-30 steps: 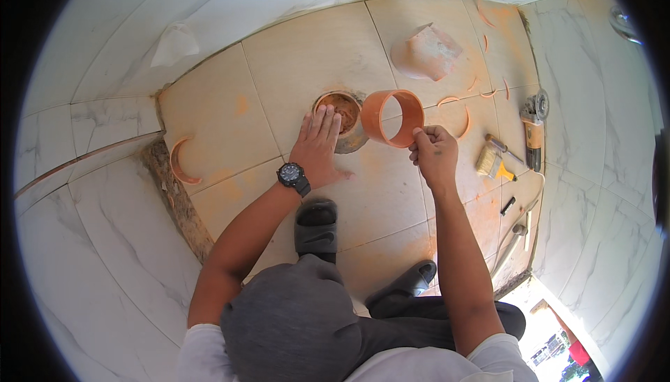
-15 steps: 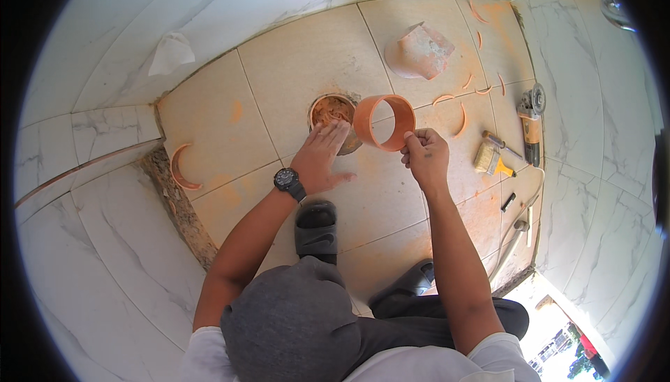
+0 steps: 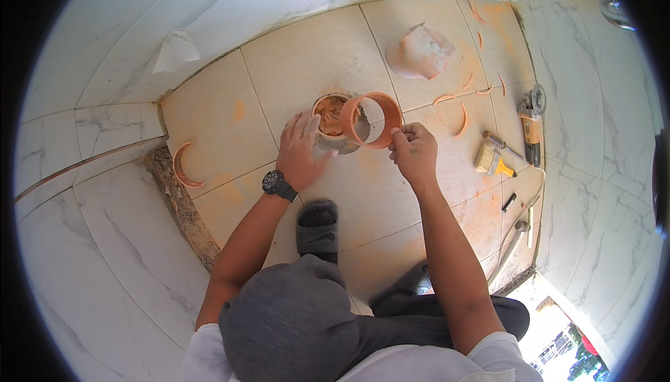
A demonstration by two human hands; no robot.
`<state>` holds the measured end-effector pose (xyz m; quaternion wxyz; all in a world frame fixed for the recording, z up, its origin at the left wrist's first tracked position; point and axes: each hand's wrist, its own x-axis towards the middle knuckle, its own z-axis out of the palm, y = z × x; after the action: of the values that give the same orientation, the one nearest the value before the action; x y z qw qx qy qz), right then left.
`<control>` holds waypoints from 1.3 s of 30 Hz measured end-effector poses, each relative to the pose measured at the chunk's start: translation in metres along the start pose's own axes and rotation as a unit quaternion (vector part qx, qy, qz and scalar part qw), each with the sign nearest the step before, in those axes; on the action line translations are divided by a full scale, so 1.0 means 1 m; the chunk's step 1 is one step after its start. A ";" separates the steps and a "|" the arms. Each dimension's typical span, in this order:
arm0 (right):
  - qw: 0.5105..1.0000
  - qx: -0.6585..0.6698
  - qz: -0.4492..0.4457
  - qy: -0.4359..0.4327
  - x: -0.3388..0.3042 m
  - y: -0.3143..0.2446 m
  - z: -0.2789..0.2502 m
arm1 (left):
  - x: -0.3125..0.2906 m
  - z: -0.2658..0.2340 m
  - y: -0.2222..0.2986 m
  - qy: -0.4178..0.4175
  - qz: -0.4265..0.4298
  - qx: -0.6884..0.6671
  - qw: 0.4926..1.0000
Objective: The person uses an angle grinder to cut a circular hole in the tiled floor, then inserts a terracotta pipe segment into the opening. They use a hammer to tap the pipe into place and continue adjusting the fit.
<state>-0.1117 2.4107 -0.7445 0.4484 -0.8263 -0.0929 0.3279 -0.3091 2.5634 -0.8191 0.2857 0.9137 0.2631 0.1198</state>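
Observation:
My right hand (image 3: pixel 417 155) pinches the near right rim of a short orange plastic pipe ring (image 3: pixel 391 112), which is held tilted above the floor. The ring overlaps the right side of a round floor hole (image 3: pixel 326 133), where orange debris and shavings (image 3: pixel 330 115) fill the inside. Beside that hole on its left is my left hand (image 3: pixel 302 148), fingers stretched out and holding nothing. Its fingertips lie at the hole's rim; whether they touch it I cannot tell. A black watch (image 3: pixel 278 184) is on my left wrist.
A dusty, whitish-orange piece (image 3: pixel 421 52) stands on the tiles at the back. Curved orange offcuts (image 3: pixel 183 166) lie around. Along the right wall are an angle grinder (image 3: pixel 532 120), a paintbrush (image 3: pixel 488 156), a screwdriver-like tool (image 3: pixel 504 145), a black marker (image 3: pixel 509 203) and a hose (image 3: pixel 509 256).
My left hand has moved left, off the hole's opening, uncovering more of the debris. My right hand has carried the pipe ring slightly left, over the hole's right side.

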 end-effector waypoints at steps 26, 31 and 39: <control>0.882 -0.428 -0.179 -0.085 -0.012 -0.017 0.069 | 0.023 -0.014 -0.024 -0.069 0.024 -0.074 0.995; 0.868 -0.463 -0.140 -0.114 0.000 -0.026 0.087 | 0.021 -0.021 -0.024 -0.081 0.042 -0.090 0.992; 0.869 -0.461 -0.160 -0.079 -0.002 -0.024 0.100 | 0.022 -0.022 -0.027 -0.113 0.025 -0.078 0.990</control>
<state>-0.1730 2.4918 -0.7626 0.0538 -0.8841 -0.4000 0.2356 -0.3096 2.6044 -0.8156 0.3807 0.9026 0.1961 0.0434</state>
